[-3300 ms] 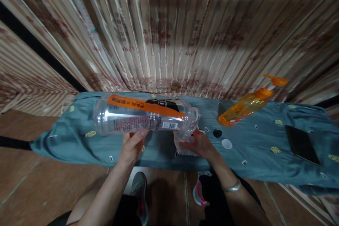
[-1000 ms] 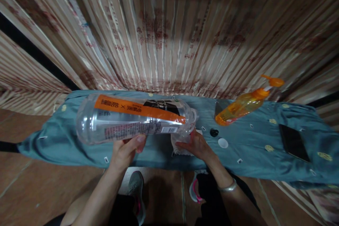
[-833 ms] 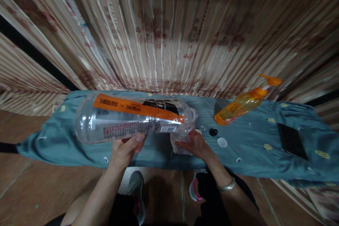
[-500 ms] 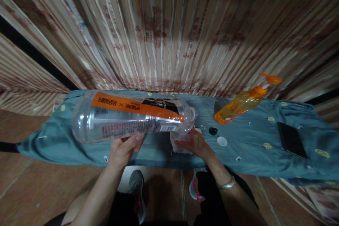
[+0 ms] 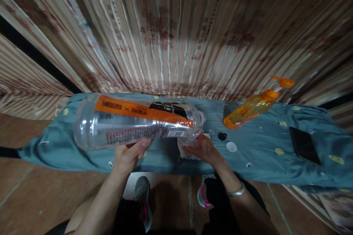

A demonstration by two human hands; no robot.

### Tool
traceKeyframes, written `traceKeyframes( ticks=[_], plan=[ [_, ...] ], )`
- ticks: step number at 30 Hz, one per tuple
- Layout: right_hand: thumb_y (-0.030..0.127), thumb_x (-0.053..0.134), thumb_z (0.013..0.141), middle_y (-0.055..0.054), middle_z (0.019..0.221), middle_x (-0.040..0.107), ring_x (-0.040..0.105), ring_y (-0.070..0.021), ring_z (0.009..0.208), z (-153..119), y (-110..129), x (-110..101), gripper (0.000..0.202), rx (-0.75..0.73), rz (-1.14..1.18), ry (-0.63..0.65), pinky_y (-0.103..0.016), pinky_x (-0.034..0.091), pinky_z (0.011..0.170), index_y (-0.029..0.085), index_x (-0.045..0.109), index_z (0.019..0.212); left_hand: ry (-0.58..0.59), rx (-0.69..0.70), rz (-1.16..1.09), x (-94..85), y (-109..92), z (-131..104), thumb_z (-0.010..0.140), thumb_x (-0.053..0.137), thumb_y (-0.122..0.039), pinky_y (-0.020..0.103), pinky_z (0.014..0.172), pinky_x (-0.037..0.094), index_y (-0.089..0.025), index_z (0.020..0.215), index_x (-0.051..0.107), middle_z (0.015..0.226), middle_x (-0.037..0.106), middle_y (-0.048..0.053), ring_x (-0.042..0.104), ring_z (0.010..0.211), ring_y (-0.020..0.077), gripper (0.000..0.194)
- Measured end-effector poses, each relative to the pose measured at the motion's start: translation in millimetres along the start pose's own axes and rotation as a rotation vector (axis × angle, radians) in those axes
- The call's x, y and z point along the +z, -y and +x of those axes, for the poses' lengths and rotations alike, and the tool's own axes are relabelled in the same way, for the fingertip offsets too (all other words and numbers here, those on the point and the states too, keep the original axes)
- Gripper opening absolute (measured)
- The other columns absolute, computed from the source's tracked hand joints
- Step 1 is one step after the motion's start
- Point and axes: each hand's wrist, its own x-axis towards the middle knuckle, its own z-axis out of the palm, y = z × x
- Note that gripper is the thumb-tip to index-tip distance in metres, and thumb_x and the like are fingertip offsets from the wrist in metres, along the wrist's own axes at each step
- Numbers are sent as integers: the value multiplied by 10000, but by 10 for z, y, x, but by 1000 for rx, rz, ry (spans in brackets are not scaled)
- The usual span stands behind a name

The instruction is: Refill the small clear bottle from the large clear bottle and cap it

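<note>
A large clear plastic bottle (image 5: 138,119) with an orange and silver label lies almost level in the air, its base to the left and its uncapped neck to the right. My left hand (image 5: 128,156) is closed around its lower side, thumb on the front. Just under the neck, my right hand (image 5: 204,148) grips a small clear container (image 5: 188,140), mostly hidden by the fingers and the big bottle. A whitish piece of tissue or cloth (image 5: 190,154) shows below that container. The large bottle looks empty or nearly so.
An orange pump bottle (image 5: 250,108) leans at the right rear. Near it are a small black cap-like piece (image 5: 222,136), a white disc (image 5: 231,147) and a dark phone-like slab (image 5: 305,145). All rest on a teal cloth-covered surface (image 5: 261,169); a striped curtain (image 5: 176,44) hangs behind.
The large bottle's base has shifted slightly left and down. Both hands keep their grips, and the other things stay in place.
</note>
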Motion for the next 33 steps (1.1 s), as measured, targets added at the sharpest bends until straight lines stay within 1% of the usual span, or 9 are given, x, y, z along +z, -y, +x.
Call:
traceKeyframes(
  ticks=[3,7,11,14,19,23,27,31,33],
  plan=[
    [357,794,705,-185,1197,693,673,-359,1104,1,-5,3,832,-13,28,6,-522,551,930,146,404,1409,0,-4,18,1,-11,2,814,622,-493,297,423,239,-220,435,351,394,267,-51,258,378,91,540],
    [353,789,709,-170,1211,690,666,-351,1119,0,3,-2,807,-14,26,2,-513,548,941,185,415,1405,-4,-13,53,1,-18,12,795,624,-525,293,413,235,-228,437,340,383,271,-50,265,378,98,545],
    [373,800,699,-186,1203,693,668,-359,1115,-2,13,-11,829,-6,21,10,-496,548,933,141,415,1395,-6,-27,82,-7,-19,12,784,621,-540,293,404,224,-234,429,335,372,277,-45,265,374,101,549],
    [370,799,705,-195,1219,685,663,-360,1124,-1,12,-12,822,-6,26,15,-488,545,940,125,420,1393,-7,-27,65,-14,-24,2,797,619,-509,294,409,227,-227,427,361,379,292,-42,268,373,97,532],
    [342,786,718,-163,1217,690,665,-349,1124,2,4,-6,804,-28,35,0,-530,545,943,203,414,1417,8,-25,68,-29,-37,-14,802,625,-465,300,432,240,-217,417,374,389,325,-31,310,386,98,521],
    [365,795,705,-197,1206,688,665,-371,1115,3,6,-2,822,-3,17,6,-541,543,930,151,417,1402,15,-29,70,-36,-44,-17,806,622,-474,304,428,234,-218,419,382,387,330,-31,306,381,101,522],
    [359,789,709,-183,1213,690,668,-362,1114,3,15,-3,802,5,20,10,-527,547,926,170,421,1396,-5,-18,84,-31,-51,-13,801,630,-505,302,431,234,-218,414,385,383,332,-32,302,383,101,541],
    [357,788,711,-199,1219,683,660,-370,1128,4,19,-9,810,3,16,13,-528,539,941,141,419,1399,-4,-5,82,-19,-66,-2,788,645,-529,299,428,250,-219,419,401,386,341,-35,313,382,105,540],
    [347,793,709,-193,1219,685,663,-365,1123,4,16,-8,815,-9,22,13,-523,544,938,154,415,1405,-3,-13,76,-12,-78,3,781,652,-538,298,426,252,-220,420,395,393,342,-37,313,384,106,546]
  ],
)
